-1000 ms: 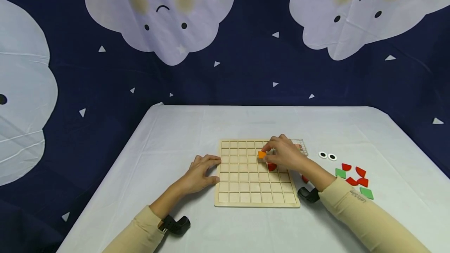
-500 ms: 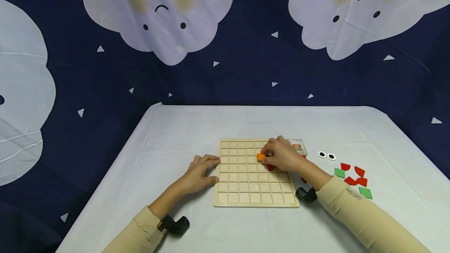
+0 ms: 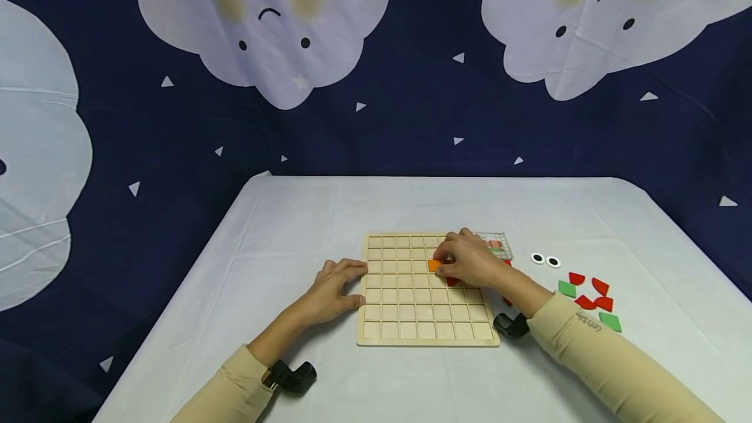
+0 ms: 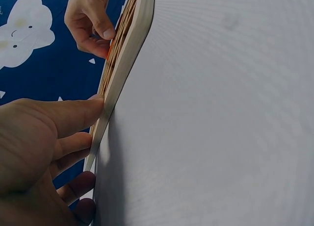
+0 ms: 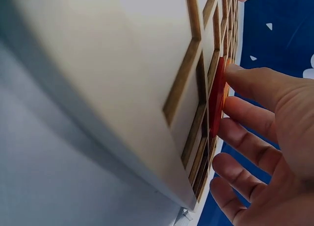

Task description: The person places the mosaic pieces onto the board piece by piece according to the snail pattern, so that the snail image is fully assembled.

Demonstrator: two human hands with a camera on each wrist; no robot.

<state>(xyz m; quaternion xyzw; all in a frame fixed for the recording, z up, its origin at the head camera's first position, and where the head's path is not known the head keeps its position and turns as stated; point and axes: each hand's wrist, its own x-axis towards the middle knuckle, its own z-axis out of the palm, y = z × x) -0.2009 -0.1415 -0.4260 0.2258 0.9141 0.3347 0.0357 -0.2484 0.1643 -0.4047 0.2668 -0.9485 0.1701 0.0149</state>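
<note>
A wooden grid board (image 3: 416, 313) lies on the white table. My right hand (image 3: 472, 261) pinches an orange piece (image 3: 433, 265) between thumb and index finger, low at a cell in the board's upper part. Just nearer me, partly under that hand, a red piece (image 3: 452, 281) sits on the grid; the right wrist view shows this red piece (image 5: 217, 96) beside the thumb (image 5: 245, 81). Against the board's left edge rest the thumb and fingertips of my left hand (image 3: 331, 292), its fingers relaxed, as the left wrist view also shows at the board's side (image 4: 128, 47).
A small printed grid card (image 3: 499, 245) lies at the board's upper right, partly covered by my right hand. Two eye pieces (image 3: 545, 260) are to its right. Several red pieces (image 3: 600, 286) and two green pieces (image 3: 610, 322) lie farther right on the table (image 3: 305, 214).
My right hand has moved slightly left and toward me, and the orange piece has come down lower onto the grid. More of the printed card shows. My left hand stays against the board.
</note>
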